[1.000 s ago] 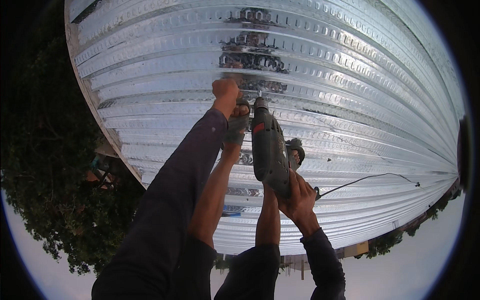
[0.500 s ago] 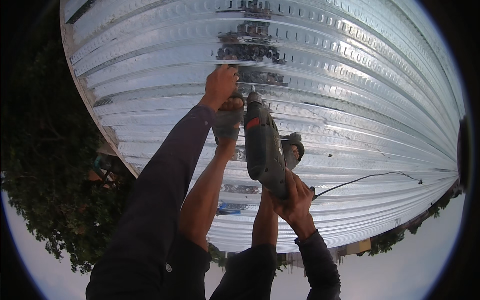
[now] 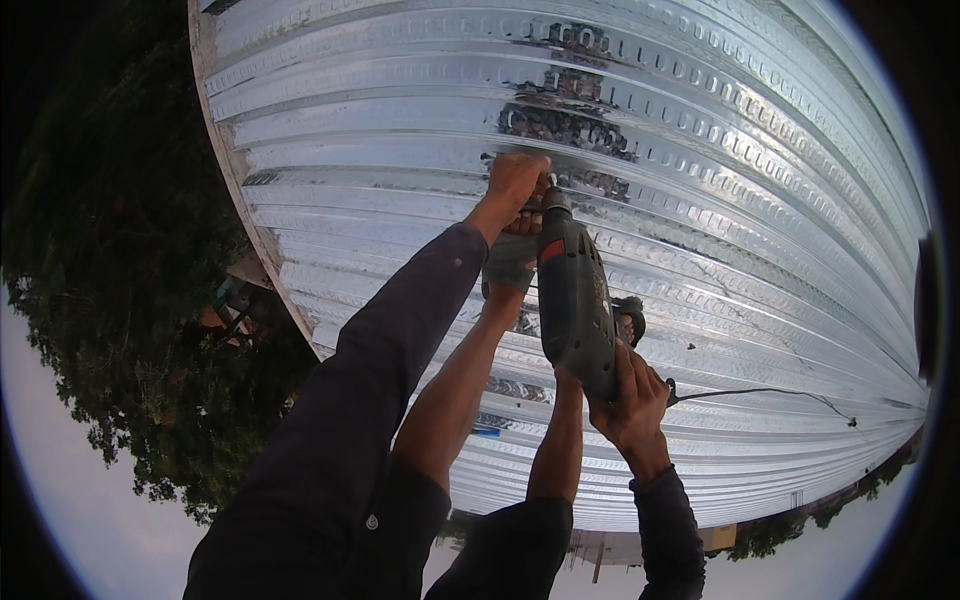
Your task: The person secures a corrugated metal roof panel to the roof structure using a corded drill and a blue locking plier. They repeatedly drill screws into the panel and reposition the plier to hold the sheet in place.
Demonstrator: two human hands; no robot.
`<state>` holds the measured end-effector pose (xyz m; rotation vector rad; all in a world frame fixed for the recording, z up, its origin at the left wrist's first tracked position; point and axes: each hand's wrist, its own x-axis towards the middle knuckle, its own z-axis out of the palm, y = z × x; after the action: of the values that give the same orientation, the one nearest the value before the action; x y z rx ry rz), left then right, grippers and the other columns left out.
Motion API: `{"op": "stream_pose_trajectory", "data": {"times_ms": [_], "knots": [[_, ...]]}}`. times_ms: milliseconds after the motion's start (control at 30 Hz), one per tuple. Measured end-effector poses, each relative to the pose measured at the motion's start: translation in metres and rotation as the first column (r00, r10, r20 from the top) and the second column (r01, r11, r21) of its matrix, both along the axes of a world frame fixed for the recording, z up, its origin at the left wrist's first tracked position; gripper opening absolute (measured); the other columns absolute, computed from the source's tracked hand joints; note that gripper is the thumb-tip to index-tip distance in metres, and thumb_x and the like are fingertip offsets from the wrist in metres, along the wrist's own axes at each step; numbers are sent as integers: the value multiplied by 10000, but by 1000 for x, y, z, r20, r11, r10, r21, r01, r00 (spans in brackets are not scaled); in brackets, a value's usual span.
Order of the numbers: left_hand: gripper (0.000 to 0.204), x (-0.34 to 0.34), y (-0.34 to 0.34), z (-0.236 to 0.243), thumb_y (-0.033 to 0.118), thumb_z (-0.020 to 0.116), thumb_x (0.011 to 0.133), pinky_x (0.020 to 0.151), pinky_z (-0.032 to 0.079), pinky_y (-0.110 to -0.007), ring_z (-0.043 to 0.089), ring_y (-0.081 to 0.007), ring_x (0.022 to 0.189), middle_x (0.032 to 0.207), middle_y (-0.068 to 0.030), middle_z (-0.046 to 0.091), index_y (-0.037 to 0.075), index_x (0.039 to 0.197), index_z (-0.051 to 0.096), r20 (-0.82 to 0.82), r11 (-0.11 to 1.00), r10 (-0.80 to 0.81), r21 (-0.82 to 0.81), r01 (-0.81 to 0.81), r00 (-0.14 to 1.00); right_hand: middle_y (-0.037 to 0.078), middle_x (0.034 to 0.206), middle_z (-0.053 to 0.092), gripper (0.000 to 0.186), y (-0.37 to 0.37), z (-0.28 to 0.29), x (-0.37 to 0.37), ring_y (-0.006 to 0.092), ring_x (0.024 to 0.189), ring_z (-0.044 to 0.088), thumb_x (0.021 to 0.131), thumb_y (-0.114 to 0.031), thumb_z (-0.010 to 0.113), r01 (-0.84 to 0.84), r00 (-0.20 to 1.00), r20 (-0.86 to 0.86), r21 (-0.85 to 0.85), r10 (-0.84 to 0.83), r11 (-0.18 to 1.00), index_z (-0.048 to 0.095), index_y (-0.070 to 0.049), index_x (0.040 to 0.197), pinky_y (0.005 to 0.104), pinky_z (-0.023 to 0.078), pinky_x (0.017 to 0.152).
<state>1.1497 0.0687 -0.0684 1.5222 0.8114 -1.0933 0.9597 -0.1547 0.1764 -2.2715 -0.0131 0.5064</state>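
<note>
The power drill (image 3: 575, 300) is being pressed nose-up against the corrugated metal sheet (image 3: 760, 200) overhead. Its rear grip is being clamped by the right hand (image 3: 632, 400), giving thrust. The left hand (image 3: 515, 182) is being curled beside its chuck as a steady (actual hold cannot be told). A co-worker's bare forearm (image 3: 465, 380) is being raised beside the drill.

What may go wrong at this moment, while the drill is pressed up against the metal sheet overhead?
1. The grey-green electric drill points up into the shiny corrugated metal sheet, so chips may fall towards the face below.
2. A dark-sleeved hand presses the sheet right beside the drill's tip; if the tip slips, it could hurt that hand.
3. The thin black cable hangs free from the handle that the right hand holds, and may snag.
</note>
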Motion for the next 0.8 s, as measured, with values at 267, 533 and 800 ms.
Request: {"op": "stream_pose_trajectory", "data": {"times_ms": [267, 533, 800], "knots": [[239, 4, 2, 14, 206, 687, 891, 684, 549, -450, 694, -276, 766, 901, -133, 705, -19, 970, 671, -243, 942, 337, 75, -328, 910, 246, 1072, 693, 692, -3, 0, 27, 382, 831, 730, 735, -140, 834, -2, 1000, 4, 23, 2, 1000, 552, 93, 1323, 429, 598, 680], [237, 1, 4, 5, 185, 587, 916, 752, 566, -477, 685, -319, 802, 905, -172, 697, -19, 1035, 612, -383, 850, 474, -34, -525, 793, 237, 1153, 676, 759, 2, -6, 23, 367, 892, 723, 706, -169, 836, -65, 998, 3, 40, 65, 997, 527, 85, 1351, 427, 586, 696], [199, -3, 18, 1, 196, 553, 930, 797, 571, -480, 648, -303, 835, 912, -179, 654, 8, 989, 583, -393, 885, 392, -87, -458, 832, 247, 1205, 672, 759, 4, -15, 15, 364, 923, 720, 729, -210, 805, -104, 994, 47, 36, 102, 994, 540, 79, 1379, 415, 583, 732]]}}
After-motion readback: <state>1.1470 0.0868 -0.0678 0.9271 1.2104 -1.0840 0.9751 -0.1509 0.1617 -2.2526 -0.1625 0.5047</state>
